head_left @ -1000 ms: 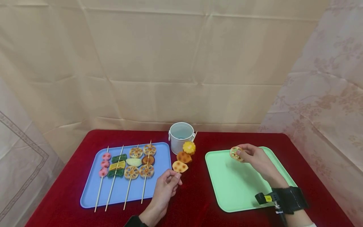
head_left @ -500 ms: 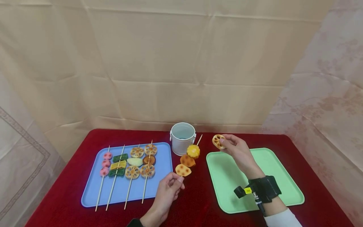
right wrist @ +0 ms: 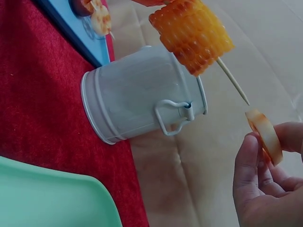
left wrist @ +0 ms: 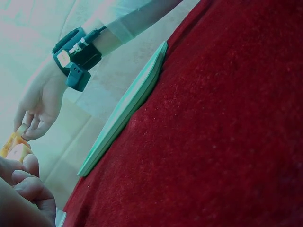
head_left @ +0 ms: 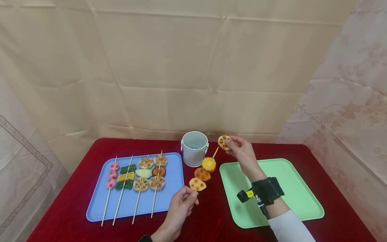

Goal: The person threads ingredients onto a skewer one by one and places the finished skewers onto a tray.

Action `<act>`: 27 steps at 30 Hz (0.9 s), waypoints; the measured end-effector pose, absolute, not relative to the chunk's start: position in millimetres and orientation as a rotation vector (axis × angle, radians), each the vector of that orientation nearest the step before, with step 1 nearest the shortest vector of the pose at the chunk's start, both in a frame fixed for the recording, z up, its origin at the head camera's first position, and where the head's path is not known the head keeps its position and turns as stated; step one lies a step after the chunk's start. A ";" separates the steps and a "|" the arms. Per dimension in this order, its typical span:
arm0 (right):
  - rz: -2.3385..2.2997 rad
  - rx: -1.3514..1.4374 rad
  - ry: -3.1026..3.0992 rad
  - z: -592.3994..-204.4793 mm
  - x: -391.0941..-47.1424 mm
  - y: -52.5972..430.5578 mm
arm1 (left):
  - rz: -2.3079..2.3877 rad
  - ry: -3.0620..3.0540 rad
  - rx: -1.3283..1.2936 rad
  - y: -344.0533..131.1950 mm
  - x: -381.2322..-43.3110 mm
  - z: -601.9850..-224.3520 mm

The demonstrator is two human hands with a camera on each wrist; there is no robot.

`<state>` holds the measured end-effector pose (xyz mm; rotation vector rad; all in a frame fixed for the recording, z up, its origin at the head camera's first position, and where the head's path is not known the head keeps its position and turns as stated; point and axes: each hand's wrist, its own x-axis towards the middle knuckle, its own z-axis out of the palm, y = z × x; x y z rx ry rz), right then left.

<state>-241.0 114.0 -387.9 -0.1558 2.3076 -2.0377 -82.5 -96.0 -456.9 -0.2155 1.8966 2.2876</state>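
My left hand (head_left: 180,205) pinches a bamboo skewer (right wrist: 233,81) near its lower part; the grip point is hidden by the fingers. Threaded on it are a pale spotted slice (head_left: 198,184), an orange-brown slice (head_left: 202,174) and a yellow corn piece (right wrist: 193,35) nearest the bare pointed tip. Between thumb and fingers my right hand (head_left: 242,153) holds a round lotus root slice (head_left: 223,142) by its edge. In the right wrist view the slice (right wrist: 265,136) stands close to the skewer's tip, apart from it. Both hands are raised above the table.
A white metal bucket (head_left: 193,154) stands at the table's back, just behind the skewer. On the left a blue tray (head_left: 173,198) bears several loaded skewers. The light green tray (head_left: 290,188) lies under my right forearm, on the red cloth (head_left: 208,215).
My right hand has carried the lotus root slice from above the green tray leftward and back to near the skewer's tip. My left hand with the skewer has shifted slightly right.
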 end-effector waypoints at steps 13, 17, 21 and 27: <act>-1.961 -0.223 2.349 -387.4 -238.4 103.0 | 2.287 1.905 -0.221 -95.7 -82.0 -456.1; -1.921 -0.230 2.321 -389.2 -237.9 102.9 | 2.287 1.910 -0.217 -95.9 -82.4 -456.8; -1.910 -0.193 2.293 -392.2 -236.3 101.7 | 2.288 1.912 -0.211 -95.8 -82.7 -456.7; -1.915 -0.147 2.250 -395.8 -229.1 96.3 | 2.286 1.912 -0.219 -95.4 -83.2 -455.8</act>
